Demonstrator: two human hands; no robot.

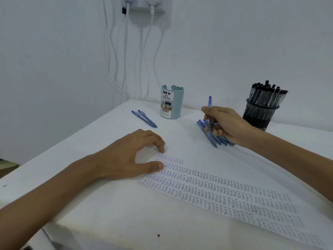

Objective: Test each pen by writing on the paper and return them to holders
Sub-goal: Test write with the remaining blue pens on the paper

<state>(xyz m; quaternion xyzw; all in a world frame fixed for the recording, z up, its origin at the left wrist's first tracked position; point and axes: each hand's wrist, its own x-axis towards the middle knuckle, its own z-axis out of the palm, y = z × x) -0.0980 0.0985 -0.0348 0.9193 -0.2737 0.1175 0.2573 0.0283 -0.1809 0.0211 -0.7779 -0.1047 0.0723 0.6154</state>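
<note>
Black mesh holder (pixel 259 115) packed with black pens (pixel 266 93); teal organizer (pixel 172 102) contents unseen; right hand (pixel 227 123) grips blue pen (pixel 210 101), left hand (pixel 133 156) loosely spread, pressing paper (pixel 225 193)

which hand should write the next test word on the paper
The right hand: it already grips a blue pen above the pile of blue pens. The left hand lies on the paper, holding it steady.

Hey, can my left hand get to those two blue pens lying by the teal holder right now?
Probably yes. The left hand rests empty on the paper, and the table between it and the two blue pens looks bare. The teal holder stands to their right, out of the way.
</note>
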